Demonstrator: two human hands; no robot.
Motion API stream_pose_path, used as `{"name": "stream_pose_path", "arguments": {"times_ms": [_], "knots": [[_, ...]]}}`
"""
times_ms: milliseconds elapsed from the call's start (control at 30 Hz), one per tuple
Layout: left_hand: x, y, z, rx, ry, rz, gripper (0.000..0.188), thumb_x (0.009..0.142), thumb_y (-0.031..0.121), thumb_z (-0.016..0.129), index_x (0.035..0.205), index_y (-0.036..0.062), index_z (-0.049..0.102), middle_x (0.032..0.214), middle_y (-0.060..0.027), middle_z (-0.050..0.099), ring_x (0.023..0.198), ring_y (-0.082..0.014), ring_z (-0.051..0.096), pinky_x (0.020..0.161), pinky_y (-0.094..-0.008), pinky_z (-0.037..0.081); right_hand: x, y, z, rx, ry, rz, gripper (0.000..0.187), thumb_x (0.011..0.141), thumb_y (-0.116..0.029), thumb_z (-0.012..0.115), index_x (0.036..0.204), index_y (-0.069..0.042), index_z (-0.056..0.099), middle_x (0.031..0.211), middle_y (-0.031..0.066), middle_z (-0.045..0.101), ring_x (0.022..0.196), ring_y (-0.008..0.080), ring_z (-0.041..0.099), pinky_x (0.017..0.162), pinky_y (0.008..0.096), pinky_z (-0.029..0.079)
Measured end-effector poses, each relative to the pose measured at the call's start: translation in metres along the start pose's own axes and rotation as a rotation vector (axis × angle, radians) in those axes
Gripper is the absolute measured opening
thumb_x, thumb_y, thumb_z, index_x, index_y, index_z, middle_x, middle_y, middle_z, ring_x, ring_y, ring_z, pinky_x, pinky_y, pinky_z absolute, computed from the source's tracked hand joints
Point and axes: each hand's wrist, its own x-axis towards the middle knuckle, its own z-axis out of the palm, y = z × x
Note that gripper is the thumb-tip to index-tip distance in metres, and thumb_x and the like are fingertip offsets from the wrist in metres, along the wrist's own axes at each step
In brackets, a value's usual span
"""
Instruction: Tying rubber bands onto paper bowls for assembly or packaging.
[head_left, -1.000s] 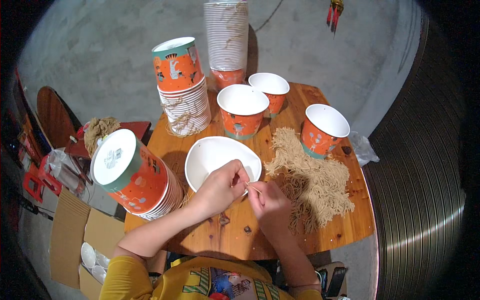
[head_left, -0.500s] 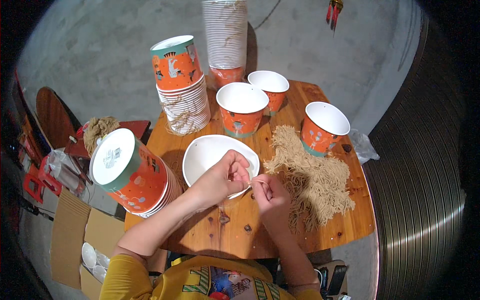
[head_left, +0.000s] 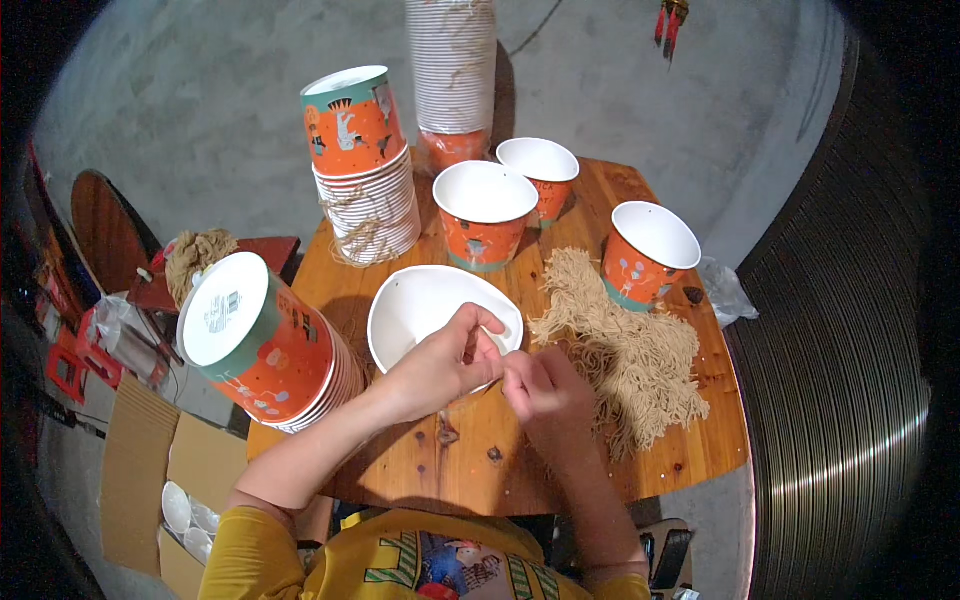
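A white-lined paper bucket lies tipped towards me at the middle of the wooden table, its mouth squeezed to an oval. At its near right rim my left hand is closed in a pinch between thumb and fingers. Right beside it, my right hand pinches too, fingertips nearly touching the left ones. A thin tan string runs between the hands; now the fingers mostly cover it. To the right of my hands a heap of cut tan strings spreads over the table.
Three orange paper buckets stand upright, one behind the tipped one, another beyond the strings. Upside-down bucket stacks rise at left and far left; a tall stack stands at the back. A cardboard box sits lower left.
My right hand has turned over and drawn in slightly, its fingers closing further. The string loop that showed between the hands is now mostly hidden. The left hand stays at the rim.
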Motion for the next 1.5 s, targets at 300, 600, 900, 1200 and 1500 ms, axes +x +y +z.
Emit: {"name": "stream_pose_path", "arguments": {"times_ms": [300, 600, 900, 1200, 1500], "knots": [[-0.003, -0.008, 0.003, 0.195, 0.048, 0.134, 0.018, 0.093, 0.012, 0.054, 0.107, 0.001, 0.048, 0.083, -0.0068, 0.055, 0.077, -0.015, 0.055, 0.071, -0.028, 0.046, -0.002, 0.009, 0.01, 0.559, 0.073, 0.266, 0.011, 0.081, 0.002, 0.062, 0.08, -0.008, 0.056, 0.069, -0.0078, 0.043, 0.06, 0.0016, 0.037, 0.052, 0.0182, 0.031], [-0.004, -0.004, 0.007, 0.515, 0.136, 0.298, 0.01, 0.089, 0.009, 0.057, 0.093, -0.0001, 0.053, 0.089, -0.0148, 0.055, 0.086, -0.031, 0.057, 0.077, -0.0365, 0.046, -0.009, 0.015, 0.005, 0.684, -0.043, 0.347, 0.016, 0.079, -0.004, 0.067, 0.09, -0.008, 0.056, 0.078, -0.0016, 0.052, 0.067, 0.0079, 0.048, 0.06, 0.0233, 0.041], [-0.007, -0.003, 0.01, 0.483, 0.162, 0.272, 0.012, 0.088, 0.009, 0.059, 0.095, -0.0002, 0.055, 0.09, -0.0149, 0.056, 0.086, -0.0302, 0.057, 0.076, -0.0365, 0.046, -0.004, 0.0, 0.002, 0.136, 0.062, 0.005, 0.023, 0.075, -0.007, 0.072, 0.093, -0.008, 0.058, 0.077, 0.0068, 0.054, 0.062, 0.0215, 0.053, 0.058, 0.0319, 0.046], [-0.008, -0.005, 0.013, 0.663, 0.257, 0.449, 0.006, 0.086, 0.005, 0.054, 0.086, 0.0007, 0.05, 0.084, -0.0173, 0.052, 0.085, -0.0356, 0.051, 0.074, -0.0423, 0.042, -0.01, -0.006, 0.001, 0.054, 0.045, -0.017, 0.015, 0.076, -0.008, 0.068, 0.082, -0.007, 0.054, 0.075, 0.0092, 0.055, 0.07, 0.0285, 0.059, 0.058, 0.0383, 0.05], [-0.022, 0.004, 0.004, 0.646, 0.207, 0.374, 0.02, 0.085, 0.017, 0.063, 0.091, 0.0015, 0.053, 0.079, -0.0126, 0.058, 0.081, -0.0317, 0.056, 0.073, -0.0405, 0.045, -0.002, -0.002, -0.06, 0.274, -0.258, 0.152, 0.01, 0.081, -0.008, 0.066, 0.087, -0.003, 0.06, 0.078, 0.008, 0.051, 0.068, 0.0191, 0.052, 0.062, 0.0303, 0.043]]}}
